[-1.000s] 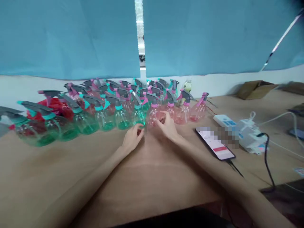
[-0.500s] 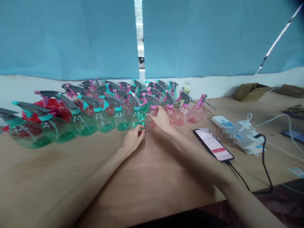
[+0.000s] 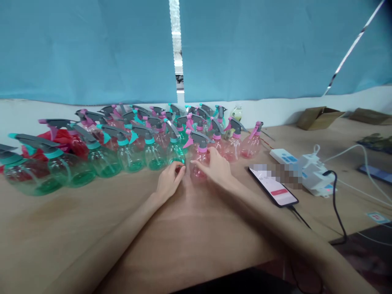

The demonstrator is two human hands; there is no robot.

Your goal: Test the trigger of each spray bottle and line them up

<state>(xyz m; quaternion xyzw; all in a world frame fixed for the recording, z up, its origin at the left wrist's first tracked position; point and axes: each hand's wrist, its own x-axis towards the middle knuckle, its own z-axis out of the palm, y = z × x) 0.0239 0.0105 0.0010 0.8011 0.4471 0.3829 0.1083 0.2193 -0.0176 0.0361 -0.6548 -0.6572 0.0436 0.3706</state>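
My right hand (image 3: pixel 219 166) grips a clear pink spray bottle (image 3: pixel 198 168) by its side. Its grey and pink trigger head rises upright above my fingers, and it stands forward of the other pink bottles. My left hand (image 3: pixel 169 178) rests low on the table, fingers curled and thumb close to the index fingertip; whatever may be between them is hidden. Just behind it is a green spray bottle (image 3: pixel 175 152) with a teal collar. More green spray bottles (image 3: pixel 156 157) line up to the left. A pink spray bottle (image 3: pixel 251 145) ends the row at the right.
Behind the front row stand several more spray bottles and a red plastic bag (image 3: pixel 69 141). On the right lie a phone (image 3: pixel 283 195) with a cable, a white power strip (image 3: pixel 283 156) with a white adapter (image 3: pixel 315 175), and a brown cardboard box (image 3: pixel 320 118).
My right hand has drawn the pink bottle toward me, out in front of the row. My left hand stays near the green bottle. The view has shifted slightly.
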